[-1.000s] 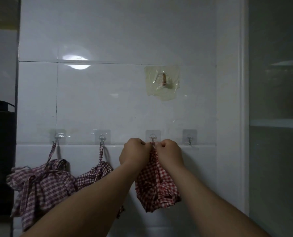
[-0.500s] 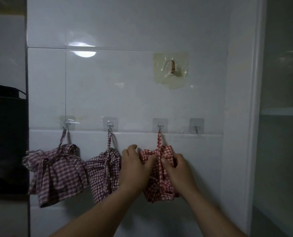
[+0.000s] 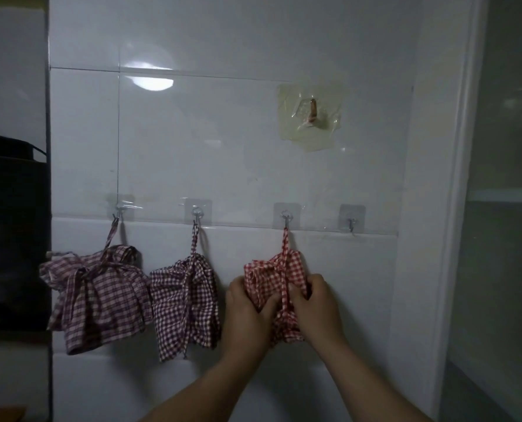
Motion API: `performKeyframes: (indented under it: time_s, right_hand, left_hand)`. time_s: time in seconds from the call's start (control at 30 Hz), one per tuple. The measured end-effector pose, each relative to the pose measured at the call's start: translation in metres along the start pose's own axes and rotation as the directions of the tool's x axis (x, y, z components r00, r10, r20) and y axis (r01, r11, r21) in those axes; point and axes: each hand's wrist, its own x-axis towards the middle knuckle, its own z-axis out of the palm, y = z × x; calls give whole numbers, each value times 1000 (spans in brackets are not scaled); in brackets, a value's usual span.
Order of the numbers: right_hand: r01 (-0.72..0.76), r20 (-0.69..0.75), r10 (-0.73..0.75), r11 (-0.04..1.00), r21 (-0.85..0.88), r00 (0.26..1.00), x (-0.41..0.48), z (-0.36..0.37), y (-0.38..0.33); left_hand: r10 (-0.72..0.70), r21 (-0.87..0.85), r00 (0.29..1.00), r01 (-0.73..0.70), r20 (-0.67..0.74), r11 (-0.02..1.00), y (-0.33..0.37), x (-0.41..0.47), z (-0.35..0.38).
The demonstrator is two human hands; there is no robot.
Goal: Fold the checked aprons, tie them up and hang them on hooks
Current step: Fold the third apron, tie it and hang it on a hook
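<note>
Three tied checked apron bundles hang by their straps from small hooks on the white tiled wall. The red checked apron hangs on the third hook. My left hand grips its left side, and my right hand grips its right side near the middle strap. A dark red checked apron hangs from the first hook. Another dark checked apron hangs from the second hook. The fourth hook is bare.
A larger adhesive hook sits higher on the wall. A dark appliance or shelf stands to the left. A white corner post and a frosted glass panel close off the right side.
My hands have dropped from the hook, where they held the red apron's strap, down onto the bundle itself. The red apron now hangs from the third hook.
</note>
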Motion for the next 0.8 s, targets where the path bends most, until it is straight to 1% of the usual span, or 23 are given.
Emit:
performKeyframes:
  time_s: [0.07, 0.13, 0.27, 0.3, 0.37, 0.43, 0.47, 0.5, 0.57, 0.6, 0.7, 0.8]
  right_hand:
    - [-3, 22, 3, 1000, -19, 1000, -4, 2, 7]
    - [-3, 23, 4, 1000, -30, 1000, -4, 3, 8]
    - [15, -11, -16, 1000, -20, 1000, -9, 3, 8]
    - [31, -46, -31, 1000, 3, 998, -12, 1, 7]
    - [87, -160, -80, 996, 35, 984, -16, -2, 6]
    - [142, -268, -131, 990, 20, 954, -21, -4, 3]
    - [171, -294, -169, 985, -22, 941, -23, -4, 3]
    - [207, -287, -227, 973, -97, 931, -24, -4, 3]
    - [284, -202, -349, 913, -294, 915, -28, -2, 5]
    - [295, -174, -372, 889, -351, 912, -29, -1, 6]
    - [274, -192, -358, 891, -361, 914, -32, 0, 8]
    - [311, -136, -387, 868, -386, 912, -37, 3, 10]
  left_hand:
    - [-185, -26, 979, 188, 88, 982, -5, -4, 5]
    - [-232, -33, 965, 238, 126, 971, -12, -2, 8]
    - [-213, -50, 973, 218, 91, 975, -10, -1, 7]
    - [-211, -89, 974, 219, 84, 972, -8, -3, 7]
    - [-204, -228, 975, 218, 83, 949, -3, -10, 7]
    - [-180, -325, 979, 201, 93, 924, -1, -17, 8]
    - [-161, -334, 983, 183, 93, 925, -1, -19, 9]
    - [-145, -334, 986, 165, 85, 928, -1, -20, 11]
    - [-124, -318, 990, 140, 68, 938, -3, -20, 13]
    - [-119, -311, 991, 134, 68, 941, -2, -18, 11]
    - [-93, -273, 993, 107, 67, 956, -5, -13, 7]
    - [-62, -224, 997, 73, 53, 972, -5, -7, 2]
